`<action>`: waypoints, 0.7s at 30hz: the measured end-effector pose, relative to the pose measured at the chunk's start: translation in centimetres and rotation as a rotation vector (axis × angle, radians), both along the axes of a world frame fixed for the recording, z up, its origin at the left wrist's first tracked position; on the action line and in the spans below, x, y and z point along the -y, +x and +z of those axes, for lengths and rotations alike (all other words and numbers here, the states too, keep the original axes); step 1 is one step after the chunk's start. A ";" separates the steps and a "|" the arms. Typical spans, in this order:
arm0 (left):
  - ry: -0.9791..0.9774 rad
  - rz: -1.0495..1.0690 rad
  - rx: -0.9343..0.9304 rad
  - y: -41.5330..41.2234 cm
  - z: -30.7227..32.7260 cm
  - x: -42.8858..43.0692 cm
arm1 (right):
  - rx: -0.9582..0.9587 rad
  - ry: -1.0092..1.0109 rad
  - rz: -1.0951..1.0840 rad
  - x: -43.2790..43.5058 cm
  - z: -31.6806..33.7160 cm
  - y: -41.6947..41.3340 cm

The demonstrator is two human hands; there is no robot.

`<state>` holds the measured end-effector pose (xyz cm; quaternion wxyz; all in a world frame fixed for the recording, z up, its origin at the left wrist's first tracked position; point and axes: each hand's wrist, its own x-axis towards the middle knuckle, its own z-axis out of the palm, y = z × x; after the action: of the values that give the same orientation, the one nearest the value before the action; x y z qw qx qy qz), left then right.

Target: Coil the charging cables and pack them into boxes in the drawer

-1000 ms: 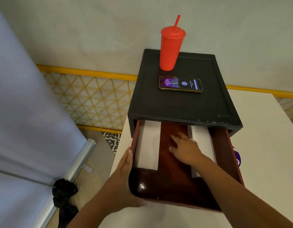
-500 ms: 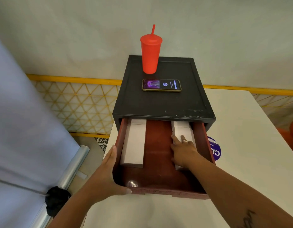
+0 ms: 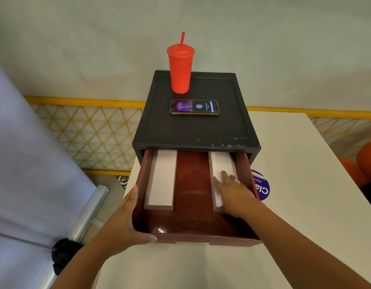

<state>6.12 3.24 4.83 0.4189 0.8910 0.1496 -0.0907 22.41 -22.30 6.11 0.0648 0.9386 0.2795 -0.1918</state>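
Note:
A dark red drawer stands pulled out of a black cabinet on a white table. Two long white boxes lie inside it, the left box along the left wall and the right box along the right wall. My left hand rests against the drawer's front left corner, fingers straight along the side and thumb on the front face. With fingers extended, my right hand lies flat on the right box. No charging cable is visible.
A red tumbler with a straw and a lit phone sit on the cabinet top. A purple round sticker lies on the white table right of the drawer. A grey-blue fabric surface and a metal bar stand at left.
My right hand has moved from the drawer's middle onto the right box and slid it toward the right wall. The left hand stays at the front left corner. The camera view has shifted.

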 end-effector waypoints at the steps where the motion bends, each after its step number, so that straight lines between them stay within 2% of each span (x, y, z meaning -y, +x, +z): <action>1: -0.010 0.005 -0.001 0.0 0.0 0.0 | 0.050 0.054 -0.015 0.6 0.9 -0.5; 4: -0.017 0.033 0.003 0.0 0.0 -0.1 | 0.108 0.286 -0.152 3.2 3.2 -2.7; 7: -0.005 0.035 0.010 0.2 0.0 -0.3 | -0.099 0.422 -0.275 5.8 4.3 -4.9; 9: 0.005 0.027 0.010 0.5 0.1 -0.4 | -0.209 0.414 -0.275 6.5 3.7 -5.7; 12: 0.034 0.020 -0.010 0.9 0.1 -0.7 | -0.239 0.401 -0.277 6.5 2.6 -5.7; 16: 0.084 0.009 0.034 1.9 0.7 -0.5 | -0.209 0.444 -0.274 6.2 1.7 -4.3; 21: 0.256 -0.005 0.154 4.6 2.3 -0.1 | -0.088 0.502 -0.264 6.0 1.8 -1.7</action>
<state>10.67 3.31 7.09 0.3120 0.9418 0.1252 -0.0030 20.68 -28.33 7.92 -0.2076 0.9442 0.1963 -0.1640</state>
